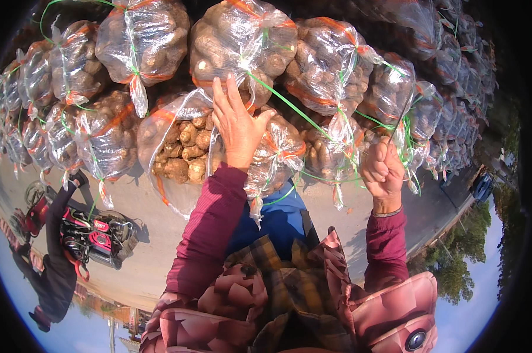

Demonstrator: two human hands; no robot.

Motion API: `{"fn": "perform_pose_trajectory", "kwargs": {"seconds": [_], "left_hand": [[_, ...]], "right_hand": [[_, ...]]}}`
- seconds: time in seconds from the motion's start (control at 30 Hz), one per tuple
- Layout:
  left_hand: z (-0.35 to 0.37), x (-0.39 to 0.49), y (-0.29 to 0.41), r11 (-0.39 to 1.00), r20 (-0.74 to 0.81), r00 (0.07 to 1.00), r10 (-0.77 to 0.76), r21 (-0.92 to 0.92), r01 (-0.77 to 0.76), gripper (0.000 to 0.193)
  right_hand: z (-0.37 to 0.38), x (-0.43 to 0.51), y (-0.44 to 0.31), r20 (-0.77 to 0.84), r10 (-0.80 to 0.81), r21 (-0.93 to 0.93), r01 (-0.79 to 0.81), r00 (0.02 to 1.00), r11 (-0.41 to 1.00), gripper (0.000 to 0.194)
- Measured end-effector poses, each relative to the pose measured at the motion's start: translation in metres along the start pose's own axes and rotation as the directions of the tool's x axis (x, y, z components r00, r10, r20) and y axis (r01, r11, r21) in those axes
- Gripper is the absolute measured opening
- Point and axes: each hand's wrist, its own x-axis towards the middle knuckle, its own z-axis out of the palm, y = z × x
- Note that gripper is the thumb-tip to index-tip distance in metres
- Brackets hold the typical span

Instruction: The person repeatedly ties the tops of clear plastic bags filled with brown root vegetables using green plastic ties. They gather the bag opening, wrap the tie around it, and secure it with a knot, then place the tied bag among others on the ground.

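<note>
My left hand (237,121) is spread, with its back towards me. Its fingertips are at the lower side of a full clear plastic bag of brown tubers (228,48), and whether they press on it I cannot tell. Left of the hand, a split or open bag (160,132) bares several light brown tubers (187,154). My right hand (383,165) is a fist around a thin metal rod (402,115) that points up and away. Green plastic twine (292,103) runs from the central bag's knot towards the right, past tied bags.
Stacked bags of tubers (142,39) continue to both sides. A loose bunch of green twine (408,137) hangs beside my right hand. At the lower left, a person in dark clothing (56,273) stands by a red and black motor vehicle (98,238) on the paved ground (160,260).
</note>
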Motion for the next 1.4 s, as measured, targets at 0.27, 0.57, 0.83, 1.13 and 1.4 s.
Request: {"fn": "perform_pose_trajectory", "kwargs": {"seconds": [0.27, 0.57, 0.83, 1.13, 1.4], "left_hand": [[0.005, -0.015, -0.069, 0.827, 0.227, 0.939, -0.259, -0.451, 0.337, 0.01], [0.006, -0.022, -0.06, 0.808, 0.123, 0.951, -0.285, -0.502, 0.307, 0.012], [0.01, -0.027, -0.058, 0.903, 0.089, 0.987, -0.13, -0.4, 0.155, 0.007], [0.004, 0.032, -0.099, 0.021, 0.491, 0.723, -0.485, -0.821, 0.571, 0.022], [-0.012, 0.059, -0.108, 0.149, 0.193, 0.731, -0.654, -0.915, 0.375, 0.009]], "right_hand": [[-0.026, 0.044, 0.077, -0.194, -0.023, -0.954, -0.183, 0.981, 0.237, 0.02], [-0.049, 0.109, 0.145, -0.02, -0.181, -0.997, -0.034, 0.983, -0.072, 0.014], [-0.031, 0.174, 0.206, 0.058, -0.202, -0.971, 0.102, 0.978, 0.217, 0.019], [-0.025, 0.174, 0.204, 0.067, -0.196, -0.973, 0.107, 0.978, 0.205, 0.017], [0.023, 0.163, 0.166, 0.303, -0.449, -0.921, 0.137, 0.841, -0.364, 0.008]]}}
